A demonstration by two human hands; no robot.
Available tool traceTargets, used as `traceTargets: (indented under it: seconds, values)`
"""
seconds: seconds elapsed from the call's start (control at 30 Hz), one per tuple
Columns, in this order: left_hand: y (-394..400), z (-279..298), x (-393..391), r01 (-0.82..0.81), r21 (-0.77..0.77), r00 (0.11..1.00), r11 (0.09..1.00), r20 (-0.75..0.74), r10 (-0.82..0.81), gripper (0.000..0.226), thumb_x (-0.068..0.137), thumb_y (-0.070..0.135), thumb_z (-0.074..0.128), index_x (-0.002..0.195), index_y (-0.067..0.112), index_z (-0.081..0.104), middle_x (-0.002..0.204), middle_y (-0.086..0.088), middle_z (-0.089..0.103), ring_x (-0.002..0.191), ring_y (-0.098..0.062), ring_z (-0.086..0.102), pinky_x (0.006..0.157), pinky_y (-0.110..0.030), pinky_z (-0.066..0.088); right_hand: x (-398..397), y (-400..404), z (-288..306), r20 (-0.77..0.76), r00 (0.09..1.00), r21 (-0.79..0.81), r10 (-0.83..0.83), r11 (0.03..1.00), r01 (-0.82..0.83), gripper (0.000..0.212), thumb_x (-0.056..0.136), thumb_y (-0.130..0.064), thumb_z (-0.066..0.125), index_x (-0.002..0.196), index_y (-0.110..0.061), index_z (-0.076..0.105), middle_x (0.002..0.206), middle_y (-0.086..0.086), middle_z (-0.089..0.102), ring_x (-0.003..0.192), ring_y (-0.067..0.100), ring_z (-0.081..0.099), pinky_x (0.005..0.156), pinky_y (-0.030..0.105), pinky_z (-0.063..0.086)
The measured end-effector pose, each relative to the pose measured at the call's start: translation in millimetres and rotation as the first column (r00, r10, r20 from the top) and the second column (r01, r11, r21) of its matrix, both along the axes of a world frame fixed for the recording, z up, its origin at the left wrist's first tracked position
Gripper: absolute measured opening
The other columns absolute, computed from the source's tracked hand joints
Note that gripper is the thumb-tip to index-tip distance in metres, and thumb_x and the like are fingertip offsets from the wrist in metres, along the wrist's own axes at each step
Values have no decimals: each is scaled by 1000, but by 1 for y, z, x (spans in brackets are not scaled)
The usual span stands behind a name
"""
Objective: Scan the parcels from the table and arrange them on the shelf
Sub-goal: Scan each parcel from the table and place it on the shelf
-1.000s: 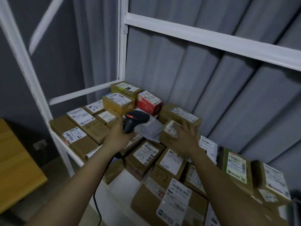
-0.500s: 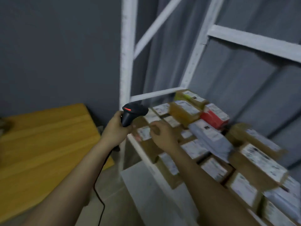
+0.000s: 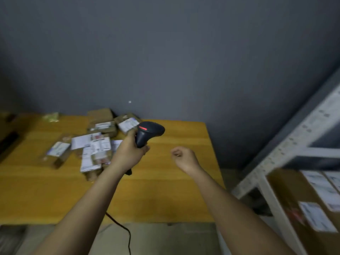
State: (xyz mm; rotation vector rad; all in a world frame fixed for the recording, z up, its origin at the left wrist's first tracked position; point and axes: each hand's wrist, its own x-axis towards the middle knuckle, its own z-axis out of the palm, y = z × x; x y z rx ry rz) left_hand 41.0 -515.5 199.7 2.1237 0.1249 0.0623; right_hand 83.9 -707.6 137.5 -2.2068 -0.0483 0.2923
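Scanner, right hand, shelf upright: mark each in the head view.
scanner [image 3: 150, 131]: head view, on its black head.
right hand [image 3: 184, 157]: head view, middle of the loosely curled, empty hand.
shelf upright [image 3: 311, 124]: head view, on the white perforated post.

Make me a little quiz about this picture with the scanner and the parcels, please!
1. Which hand holds the black scanner?
2. True or false: the right hand is carrying a parcel.
3. Where do the parcels still to be scanned lie? A) on the floor B) on the wooden table C) in a basket

Key:
1. The left hand.
2. False: it is loosely curled, with nothing in it.
3. B, in a heap to the left of the scanner; the shelf stands on the right.
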Motion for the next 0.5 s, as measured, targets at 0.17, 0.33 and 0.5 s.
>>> traceTargets:
  seconds: [0.17,0.33,0.5]
  values:
    - [87,0,26,-222,161,974,962,1,225,36,83,11,65,115,11,47,94,-3,58,86,-28,58,67,-37,43,62,96,-14,-46,992,41,118,992,-116,17,91,-8,58,103,-10,70,106,5,67,102,17,61,81,19,42]
    - [157,8,65,-360,263,931,895,33,364,33,82,15,64,111,12,48,95,-9,62,83,-36,59,65,-41,46,131,172,-23,-57,977,125,203,973,-195,13,87,-3,62,91,-15,67,90,3,62,90,17,59,77,22,42]
    - [206,2,123,-416,266,903,870,10,429,40,82,14,66,117,13,46,101,-7,63,87,-29,61,74,-45,51,205,233,-36,-63,968,133,243,963,-233,14,87,-4,62,83,-18,66,79,-8,61,82,14,57,78,23,41]
